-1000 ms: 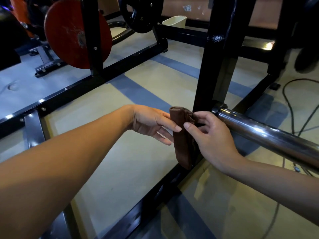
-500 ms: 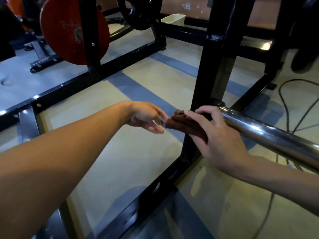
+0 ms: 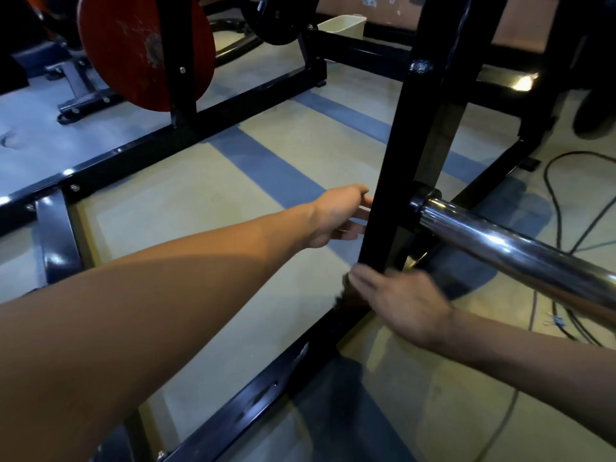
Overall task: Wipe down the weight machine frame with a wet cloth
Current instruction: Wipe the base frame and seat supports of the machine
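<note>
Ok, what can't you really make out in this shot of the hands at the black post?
- Cloth: head view, motion blur on the right hand hides whether it is under the palm.
- Left hand fingertips: head view, hidden behind the black post.
- Chrome bar: its far end is cut off by the right edge.
- Black weight plate: cut off by the top edge.

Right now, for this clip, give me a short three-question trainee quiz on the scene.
1. True or false: the right hand is lower on the black upright than the left hand.
2. The big plate at upper left is: A red, B blue, C green.
3. Fill in: the chrome bar juts from the upright toward the picture's ___ edge.
Key: 1 true; 2 A; 3 right.
</note>
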A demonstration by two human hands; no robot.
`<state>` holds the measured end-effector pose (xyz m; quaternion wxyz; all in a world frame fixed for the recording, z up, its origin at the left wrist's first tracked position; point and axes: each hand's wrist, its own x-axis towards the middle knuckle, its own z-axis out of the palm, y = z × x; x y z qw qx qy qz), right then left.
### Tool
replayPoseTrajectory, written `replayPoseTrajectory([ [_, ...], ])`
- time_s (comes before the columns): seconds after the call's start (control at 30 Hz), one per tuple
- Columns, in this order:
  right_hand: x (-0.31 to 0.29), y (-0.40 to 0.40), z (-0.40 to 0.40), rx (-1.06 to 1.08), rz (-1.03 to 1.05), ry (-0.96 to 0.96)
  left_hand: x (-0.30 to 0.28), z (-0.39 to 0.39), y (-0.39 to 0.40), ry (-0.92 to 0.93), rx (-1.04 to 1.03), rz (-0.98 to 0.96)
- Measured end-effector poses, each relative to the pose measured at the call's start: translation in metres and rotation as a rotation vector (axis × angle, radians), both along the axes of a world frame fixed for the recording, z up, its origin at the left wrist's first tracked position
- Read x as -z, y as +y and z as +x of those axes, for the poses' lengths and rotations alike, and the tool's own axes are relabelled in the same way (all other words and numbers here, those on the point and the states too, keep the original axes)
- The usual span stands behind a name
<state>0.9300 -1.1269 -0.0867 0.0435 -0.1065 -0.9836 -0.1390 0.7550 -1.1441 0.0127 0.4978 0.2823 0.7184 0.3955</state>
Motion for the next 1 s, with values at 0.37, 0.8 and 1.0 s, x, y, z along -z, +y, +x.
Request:
replayPoseTrajectory([
  [0.37,0.056,-0.001,-0.003,-0.053,-0.073,-0.059,0.007,0.001,0.0,-0.024,-0.076,0.05],
  [0.8,0.113,0.025,0.033,-0.147,-0.395,0.043,0.009,0.001,0.0,-0.026,-0.104,0.061],
  [1.0,0.032,-0.02,-0.031,-0.077,-0.166,-0.189,0.012,0.002,-0.003,-0.04,-0.104,0.061],
])
